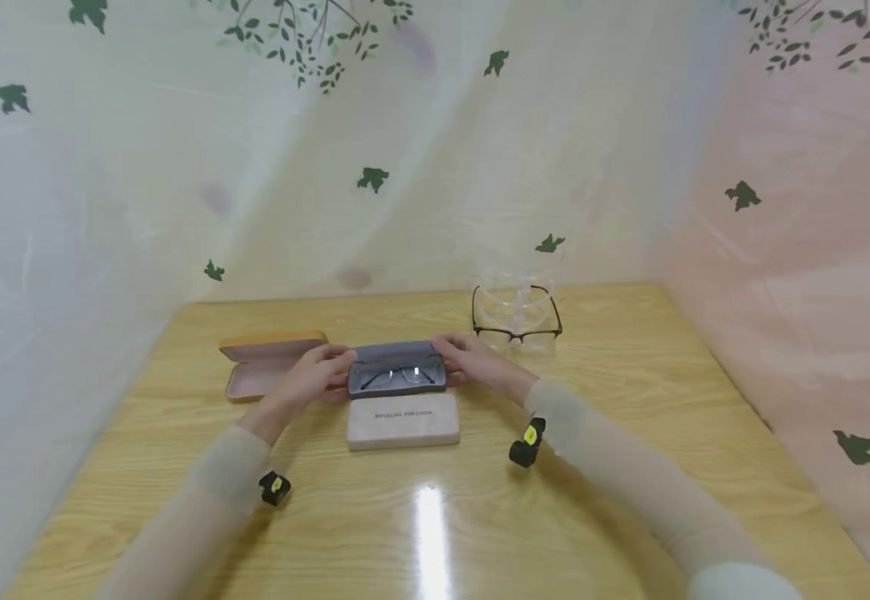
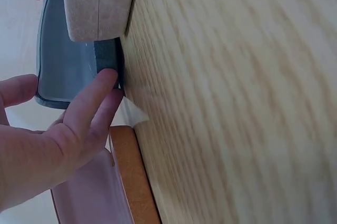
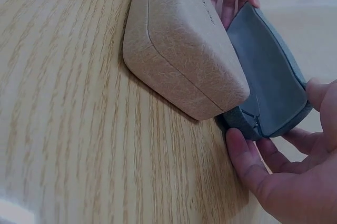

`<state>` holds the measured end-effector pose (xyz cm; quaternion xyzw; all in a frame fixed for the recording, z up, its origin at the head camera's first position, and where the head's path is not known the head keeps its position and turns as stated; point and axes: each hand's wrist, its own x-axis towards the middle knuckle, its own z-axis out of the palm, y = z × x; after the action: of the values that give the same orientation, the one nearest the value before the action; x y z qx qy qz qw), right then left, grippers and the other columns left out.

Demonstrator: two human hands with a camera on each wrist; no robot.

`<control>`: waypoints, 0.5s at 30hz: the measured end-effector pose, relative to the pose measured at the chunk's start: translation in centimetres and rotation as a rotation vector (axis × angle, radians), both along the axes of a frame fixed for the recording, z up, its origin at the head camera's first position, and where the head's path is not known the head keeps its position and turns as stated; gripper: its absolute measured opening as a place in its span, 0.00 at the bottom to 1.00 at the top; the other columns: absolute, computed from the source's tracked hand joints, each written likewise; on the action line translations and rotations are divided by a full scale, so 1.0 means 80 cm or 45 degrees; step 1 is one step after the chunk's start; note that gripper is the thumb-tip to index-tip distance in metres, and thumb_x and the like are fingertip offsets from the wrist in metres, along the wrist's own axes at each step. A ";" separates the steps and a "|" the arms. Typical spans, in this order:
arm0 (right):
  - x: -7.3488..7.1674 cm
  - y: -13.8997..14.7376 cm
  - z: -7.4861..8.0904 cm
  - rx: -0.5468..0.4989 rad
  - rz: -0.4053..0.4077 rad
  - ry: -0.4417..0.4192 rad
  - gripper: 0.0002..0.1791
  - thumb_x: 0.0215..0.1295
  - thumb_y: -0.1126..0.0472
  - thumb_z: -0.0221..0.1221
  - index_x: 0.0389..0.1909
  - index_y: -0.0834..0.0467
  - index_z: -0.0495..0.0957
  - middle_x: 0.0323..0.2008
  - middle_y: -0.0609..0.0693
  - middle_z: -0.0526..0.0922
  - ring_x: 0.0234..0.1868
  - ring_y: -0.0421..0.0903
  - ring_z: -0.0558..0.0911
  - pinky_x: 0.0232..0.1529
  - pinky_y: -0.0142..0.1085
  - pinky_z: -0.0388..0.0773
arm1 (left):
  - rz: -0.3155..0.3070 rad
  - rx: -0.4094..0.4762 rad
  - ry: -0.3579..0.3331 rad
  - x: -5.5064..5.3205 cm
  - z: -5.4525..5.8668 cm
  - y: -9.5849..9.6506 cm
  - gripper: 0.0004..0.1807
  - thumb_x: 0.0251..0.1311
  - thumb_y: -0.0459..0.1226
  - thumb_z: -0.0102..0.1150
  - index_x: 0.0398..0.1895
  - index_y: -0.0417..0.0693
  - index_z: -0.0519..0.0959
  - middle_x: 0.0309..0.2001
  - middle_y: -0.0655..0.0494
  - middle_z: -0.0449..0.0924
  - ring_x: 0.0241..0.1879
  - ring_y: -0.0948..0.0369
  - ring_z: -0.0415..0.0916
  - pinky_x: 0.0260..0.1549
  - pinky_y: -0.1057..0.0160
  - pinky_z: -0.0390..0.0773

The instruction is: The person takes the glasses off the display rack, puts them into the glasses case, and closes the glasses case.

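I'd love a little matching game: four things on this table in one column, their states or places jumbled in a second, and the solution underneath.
Things
1. grey-blue case
2. black-framed glasses
3. beige case
4. orange case

States or places
A. closed, with dark lettering on top
B. open, with thin-framed glasses inside
C. open, showing a pinkish lining
D. on a clear stand

Right pairs: 1-B, 2-D, 3-A, 4-C

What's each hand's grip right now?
Left hand: closed, holding the left end of the open blue-grey glasses case.
Right hand: closed, holding that case's right end.
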<state>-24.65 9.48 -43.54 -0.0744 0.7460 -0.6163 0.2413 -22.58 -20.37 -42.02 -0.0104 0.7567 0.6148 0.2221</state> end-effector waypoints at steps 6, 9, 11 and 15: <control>0.001 0.006 0.000 -0.038 0.008 -0.019 0.32 0.81 0.50 0.50 0.75 0.66 0.59 0.68 0.66 0.70 0.63 0.61 0.76 0.56 0.46 0.81 | -0.004 0.032 -0.002 -0.001 0.002 0.003 0.35 0.78 0.44 0.50 0.76 0.32 0.54 0.69 0.32 0.64 0.65 0.40 0.70 0.59 0.46 0.76; 0.000 0.006 -0.001 -0.061 0.024 -0.040 0.34 0.81 0.51 0.51 0.77 0.66 0.56 0.70 0.66 0.67 0.64 0.62 0.75 0.57 0.47 0.80 | -0.005 0.050 -0.005 0.000 0.002 0.001 0.34 0.78 0.43 0.49 0.77 0.32 0.53 0.70 0.32 0.62 0.66 0.40 0.69 0.60 0.46 0.75; 0.000 0.006 0.000 -0.080 0.040 -0.057 0.35 0.80 0.52 0.51 0.77 0.67 0.54 0.70 0.67 0.66 0.65 0.63 0.74 0.58 0.47 0.79 | 0.004 0.060 -0.009 0.001 0.001 -0.001 0.34 0.78 0.43 0.50 0.77 0.33 0.53 0.71 0.33 0.62 0.66 0.40 0.68 0.60 0.46 0.75; -0.001 0.006 0.002 -0.096 0.054 -0.089 0.35 0.80 0.52 0.51 0.77 0.66 0.53 0.71 0.67 0.64 0.66 0.63 0.73 0.59 0.47 0.78 | 0.009 0.088 -0.006 0.003 0.000 -0.004 0.35 0.78 0.43 0.50 0.77 0.33 0.53 0.71 0.33 0.62 0.67 0.41 0.68 0.61 0.47 0.74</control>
<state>-24.77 9.96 -43.41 -0.0778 0.7115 -0.6410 0.2772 -22.32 -20.66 -42.06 -0.0068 0.7343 0.6415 0.2219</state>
